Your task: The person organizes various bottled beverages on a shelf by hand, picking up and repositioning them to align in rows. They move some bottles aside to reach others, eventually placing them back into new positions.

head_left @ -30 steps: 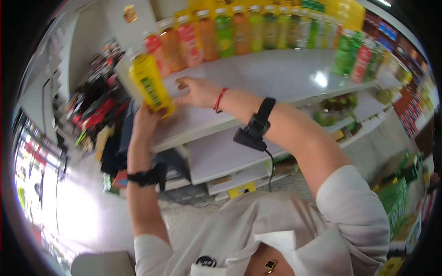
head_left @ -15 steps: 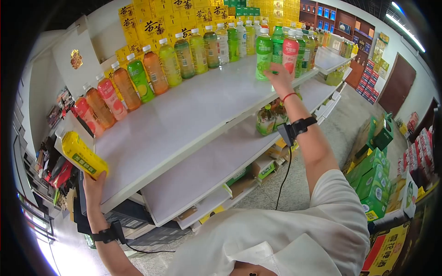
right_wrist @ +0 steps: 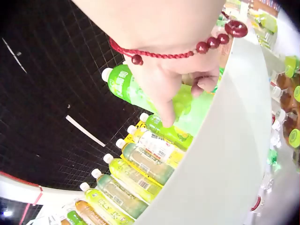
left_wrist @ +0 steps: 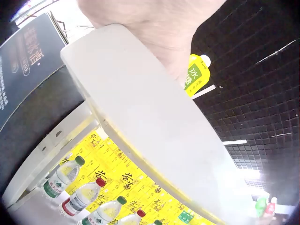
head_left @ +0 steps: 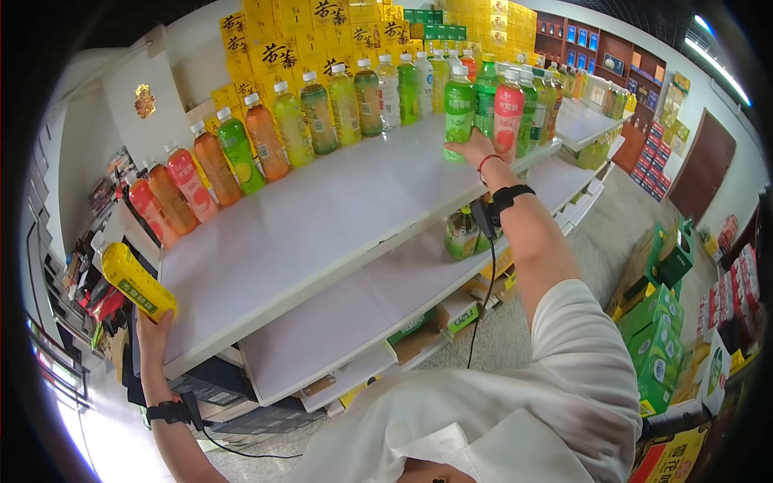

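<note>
At the shelf's left end my left hand [head_left: 153,330] grips a yellow drink bottle [head_left: 138,282] by its lower part, tilted with its white cap up and to the left. In the left wrist view the yellow bottle [left_wrist: 198,75] shows beyond the hand, most of it hidden. My right hand [head_left: 475,150] holds the lower part of a green-labelled drink bottle [head_left: 460,106], which stands upright near the shelf's front edge. The right wrist view shows the thumb across this green bottle [right_wrist: 123,85]. A pink-labelled bottle [head_left: 508,113] stands just right of the right hand.
A row of drink bottles [head_left: 262,133] lines the back of the white shelf [head_left: 322,205]. More bottles [head_left: 461,235] stand on the lower shelf [head_left: 346,310]. Yellow cartons [head_left: 278,56] are stacked behind. Green boxes [head_left: 651,350] sit on the floor at right.
My right hand left the yellow bottle's side, reached right and now grips the green-labelled bottle, which has shifted slightly towards the front edge. The left hand keeps the yellow bottle, now tilted further left.
</note>
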The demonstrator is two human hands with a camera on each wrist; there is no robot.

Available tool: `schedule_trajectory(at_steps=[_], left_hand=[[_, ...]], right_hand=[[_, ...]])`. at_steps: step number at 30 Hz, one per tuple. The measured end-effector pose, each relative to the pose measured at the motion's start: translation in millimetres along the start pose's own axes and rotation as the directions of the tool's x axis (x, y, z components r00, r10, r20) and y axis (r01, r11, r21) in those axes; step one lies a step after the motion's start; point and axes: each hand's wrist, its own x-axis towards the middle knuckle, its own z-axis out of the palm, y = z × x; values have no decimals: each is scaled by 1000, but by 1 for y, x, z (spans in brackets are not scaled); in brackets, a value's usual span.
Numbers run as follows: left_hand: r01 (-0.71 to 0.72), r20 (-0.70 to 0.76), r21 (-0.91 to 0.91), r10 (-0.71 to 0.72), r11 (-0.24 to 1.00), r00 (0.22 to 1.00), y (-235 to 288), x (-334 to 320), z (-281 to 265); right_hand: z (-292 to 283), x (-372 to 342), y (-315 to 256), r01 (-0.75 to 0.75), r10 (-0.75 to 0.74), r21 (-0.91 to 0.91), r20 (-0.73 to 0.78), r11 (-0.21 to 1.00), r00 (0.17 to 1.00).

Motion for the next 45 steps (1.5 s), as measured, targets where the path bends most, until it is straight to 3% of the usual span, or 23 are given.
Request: schedule_trajectory(at_steps=[3,7,8,10,12,13,16,18,21,27,30,33,42,44,45], left_hand=[[19,-11,50,-18,999,1000,7,-2,1],[3,-29,60,-2,998,1000,-2,2,3],[-14,-32,43,16,999,999,-16,6,1],[24,-32,68,-22,997,999,2,0,1],[38,-14,84,-37,996,999,-4,3,0],[20,-20,110,-18,994,1000,1,0,-2],[-22,-12,132,24,991,1000,20,-7,-4],[6,-6,121,-6,993,1000,15,-7,-4],[10,0,103,-10,995,1000,7,-4,-4],[43,15,3,-43,999,999,4,-3,-4],[78,42,-30,-77,996,996,0,-2,-5],[65,69,-110,-58,992,996,0,-3,-8],[53,70,-75,-48,996,996,-4,1,-5],[-5,76,-149,17,989,997,-11,-1,-2],[-49,63,-259,68,965,996,-23,1,2]], right_hand=[[0,11,1,26,-25,-5,120,1000,992],[-1,-23,-47,106,-111,30,251,994,962],[10,-25,-49,165,-188,112,250,980,950],[42,-47,-80,237,-296,223,288,946,911],[42,-86,-131,141,-334,449,386,882,860],[52,-99,-149,142,-355,461,417,876,837],[84,-135,-198,179,-434,510,441,841,785],[107,-158,-231,266,-549,562,424,784,720],[124,-197,-285,285,-625,622,436,729,648],[152,-248,-357,375,-727,675,361,636,584],[151,-263,-382,412,-702,600,396,686,592],[166,-268,-390,393,-708,638,359,662,609],[186,-280,-403,420,-673,581,330,697,661],[192,-283,-401,337,-694,690,332,640,639],[199,-282,-400,361,-678,641,354,677,644]])
